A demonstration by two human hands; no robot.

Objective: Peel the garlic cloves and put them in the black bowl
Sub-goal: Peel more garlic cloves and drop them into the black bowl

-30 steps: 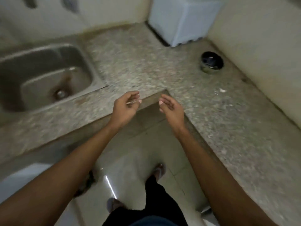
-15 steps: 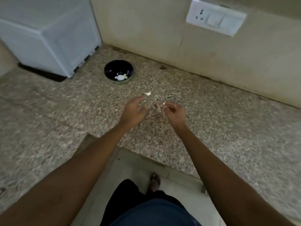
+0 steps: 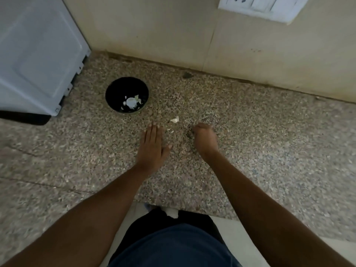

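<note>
The black bowl (image 3: 115,89) stands on the speckled stone counter (image 3: 269,143), left of centre, with white garlic pieces (image 3: 131,102) inside it. A white garlic piece (image 3: 175,119) lies on the counter just beyond and between my hands, and a smaller white scrap (image 3: 170,130) sits nearer my left hand. My left hand (image 3: 152,145) lies flat on the counter with straight fingers, holding nothing. My right hand (image 3: 205,139) rests on the counter with its fingers curled under; anything inside them is hidden.
A white appliance (image 3: 36,54) stands at the back left, close to the bowl. A beige wall (image 3: 173,31) runs along the back with a switch plate (image 3: 258,6) at upper right. The counter's front edge is near my body.
The view has swung from the sink corner to this stretch of counter. Both hands have come down from mid-air onto the counter, and the left hand has flattened out.
</note>
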